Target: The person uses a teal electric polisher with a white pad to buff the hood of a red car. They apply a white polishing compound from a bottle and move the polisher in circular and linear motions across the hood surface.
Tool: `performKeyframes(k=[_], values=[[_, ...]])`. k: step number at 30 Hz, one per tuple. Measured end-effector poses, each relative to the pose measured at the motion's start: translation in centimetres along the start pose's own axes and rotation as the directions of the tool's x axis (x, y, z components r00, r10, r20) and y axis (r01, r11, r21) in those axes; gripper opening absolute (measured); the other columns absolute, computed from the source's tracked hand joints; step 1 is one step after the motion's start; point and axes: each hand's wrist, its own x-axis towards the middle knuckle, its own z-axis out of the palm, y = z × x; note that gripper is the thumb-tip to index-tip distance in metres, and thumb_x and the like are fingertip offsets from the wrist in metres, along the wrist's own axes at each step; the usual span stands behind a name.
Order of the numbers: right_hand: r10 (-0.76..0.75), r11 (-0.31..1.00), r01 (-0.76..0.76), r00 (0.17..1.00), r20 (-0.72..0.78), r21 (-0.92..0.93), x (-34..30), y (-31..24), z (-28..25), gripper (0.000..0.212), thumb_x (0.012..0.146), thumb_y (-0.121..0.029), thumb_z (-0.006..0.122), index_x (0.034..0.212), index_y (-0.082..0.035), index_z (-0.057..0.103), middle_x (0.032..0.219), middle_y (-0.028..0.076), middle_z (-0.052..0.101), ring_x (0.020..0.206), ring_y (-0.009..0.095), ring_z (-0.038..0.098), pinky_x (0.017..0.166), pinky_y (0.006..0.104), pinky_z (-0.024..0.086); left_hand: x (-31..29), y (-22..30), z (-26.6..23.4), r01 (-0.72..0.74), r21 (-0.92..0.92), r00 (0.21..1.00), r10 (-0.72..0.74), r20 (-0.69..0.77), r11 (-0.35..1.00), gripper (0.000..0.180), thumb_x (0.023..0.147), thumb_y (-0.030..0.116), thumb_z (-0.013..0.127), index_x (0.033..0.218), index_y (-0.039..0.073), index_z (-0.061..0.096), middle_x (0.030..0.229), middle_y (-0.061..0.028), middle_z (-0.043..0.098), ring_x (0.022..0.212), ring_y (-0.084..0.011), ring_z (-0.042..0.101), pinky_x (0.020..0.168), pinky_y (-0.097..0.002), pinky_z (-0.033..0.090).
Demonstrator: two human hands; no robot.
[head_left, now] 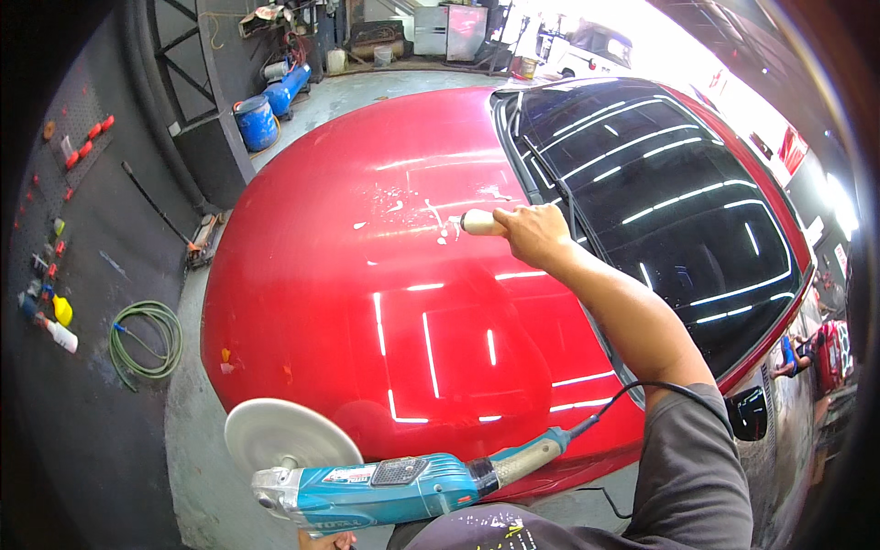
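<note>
Cream-white plastic squeeze bottle [480,223], clamped in the right grip [534,235], is over the upper middle of the red car hood [312,275]; its long axis runs roughly left to right, nozzle pointing left toward white splashes [442,240]. The dark windscreen [669,202] lies close on the right. Leftward, broad glossy hood stretches free to its curved front edge, with grey floor [188,422] between that and the dark wall [92,266]. A teal rotary polisher [385,490] crosses the near edge, long axis rising slightly rightward, round pale pad [284,431] at its left end, cord [600,411] at its right. The left grip [325,541] shows beneath the polisher's head, cut by the lower edge; whether it is closed, I cannot tell.
</note>
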Motion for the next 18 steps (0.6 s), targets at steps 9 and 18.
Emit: performKeyframes(k=[9,18], values=[[0.702,0.517,-0.675,0.686,0.191,0.525,-9.0,6.7,6.4,0.068,0.102,-0.055,0.068,0.153,-0.014,0.050,0.128,0.026,0.075,0.123,0.045,0.072,0.102,0.0541,0.058,-0.5,-0.3,-0.6,0.065,0.008,0.998,-0.065,0.019,0.998,0.021,0.102,0.018,0.068,0.085,0.005,0.068,0.067,-0.0090,0.065,0.051,-0.0182,0.057,0.045,-0.0306,0.042],[0.708,0.647,-0.708,0.695,0.123,0.283,-23.8,13.7,14.7,0.071,0.105,-0.052,0.067,0.163,-0.017,0.043,0.137,0.022,0.063,0.129,0.042,0.063,0.104,0.0554,0.055,-1.5,-2.2,-2.0,-0.080,-0.007,0.979,0.080,0.186,0.997,0.027,0.107,0.031,0.068,0.099,0.005,0.071,0.071,-0.0054,0.064,0.053,-0.0183,0.056,0.045,-0.0320,0.040]])
